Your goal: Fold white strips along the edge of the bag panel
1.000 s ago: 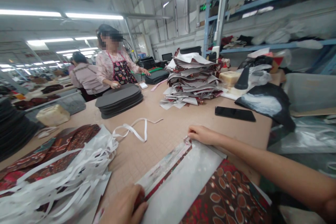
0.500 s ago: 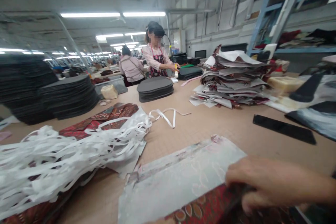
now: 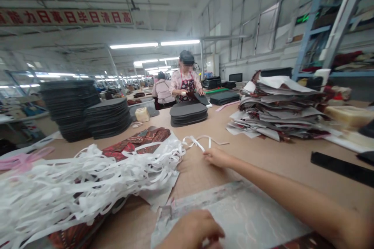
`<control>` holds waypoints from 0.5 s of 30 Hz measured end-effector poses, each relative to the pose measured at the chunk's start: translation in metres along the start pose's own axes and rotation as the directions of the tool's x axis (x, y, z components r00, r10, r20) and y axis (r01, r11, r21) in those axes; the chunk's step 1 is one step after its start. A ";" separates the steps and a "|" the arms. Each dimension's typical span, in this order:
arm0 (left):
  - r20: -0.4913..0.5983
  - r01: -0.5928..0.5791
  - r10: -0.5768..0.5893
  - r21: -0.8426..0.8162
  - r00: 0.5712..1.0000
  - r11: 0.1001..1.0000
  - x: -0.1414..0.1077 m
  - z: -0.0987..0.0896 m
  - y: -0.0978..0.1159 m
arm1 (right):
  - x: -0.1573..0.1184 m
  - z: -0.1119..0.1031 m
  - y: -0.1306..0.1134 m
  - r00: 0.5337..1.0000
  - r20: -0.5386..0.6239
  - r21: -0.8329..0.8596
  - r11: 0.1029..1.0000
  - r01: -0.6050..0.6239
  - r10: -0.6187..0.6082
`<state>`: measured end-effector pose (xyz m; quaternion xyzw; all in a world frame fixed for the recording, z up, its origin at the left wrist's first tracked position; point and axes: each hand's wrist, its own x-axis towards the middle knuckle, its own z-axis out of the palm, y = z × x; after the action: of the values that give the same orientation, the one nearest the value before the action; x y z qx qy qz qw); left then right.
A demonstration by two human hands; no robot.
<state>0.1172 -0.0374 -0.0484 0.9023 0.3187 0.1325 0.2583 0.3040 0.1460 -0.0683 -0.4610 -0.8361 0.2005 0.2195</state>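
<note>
My right hand (image 3: 217,158) is stretched across the table, its fingertips closed on the end of a loose white fabric strip (image 3: 197,142). The strip trails out of a large tangled heap of white strips (image 3: 96,179) on the left. In the lower middle my left hand (image 3: 194,228) hovers over or rests on a grey-backed fabric panel (image 3: 242,214); its fingers are loosely bent and apart, with nothing visible between them. Red-brown patterned cloth (image 3: 146,140) lies behind and under the white heap.
Black flat pads stand in stacks at left (image 3: 108,118) and in the middle (image 3: 188,114). A tall pile of grey-backed fabric pieces (image 3: 280,105) is at right, near a black bar (image 3: 341,167). Across the table a co-worker (image 3: 187,79) handles dark pieces.
My right hand has left the fabric panel's near edge and reached forward to the white strip. My left hand has come into view over the panel. The camera view has shifted.
</note>
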 end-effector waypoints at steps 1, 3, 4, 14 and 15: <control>-0.077 0.037 -0.036 0.008 0.996 0.999 0.010 -0.007 -0.008 | 0.005 0.000 0.001 0.999 -0.039 0.032 1.000 0.001 0.001; -0.245 0.149 -0.134 0.044 0.960 0.988 0.035 -0.020 -0.027 | 0.009 -0.005 0.000 0.992 -0.127 0.103 0.994 0.026 -0.013; -0.309 0.204 -0.173 0.073 0.935 0.976 0.049 -0.026 -0.037 | 0.009 -0.008 0.000 0.986 -0.168 0.139 0.989 0.048 -0.024; -0.332 0.484 -0.430 0.099 0.840 0.869 0.171 -0.040 -0.126 | -0.028 -0.080 0.016 0.896 -0.436 0.569 0.796 0.206 0.080; -0.327 0.513 -0.459 0.096 0.826 0.853 0.171 -0.043 -0.131 | -0.033 -0.096 0.024 0.830 -0.531 0.624 0.741 0.247 0.171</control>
<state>0.1638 0.1760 -0.0719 0.7805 0.5838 0.1647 0.1512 0.3887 0.1418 -0.0084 -0.3702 -0.6153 0.3394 0.6076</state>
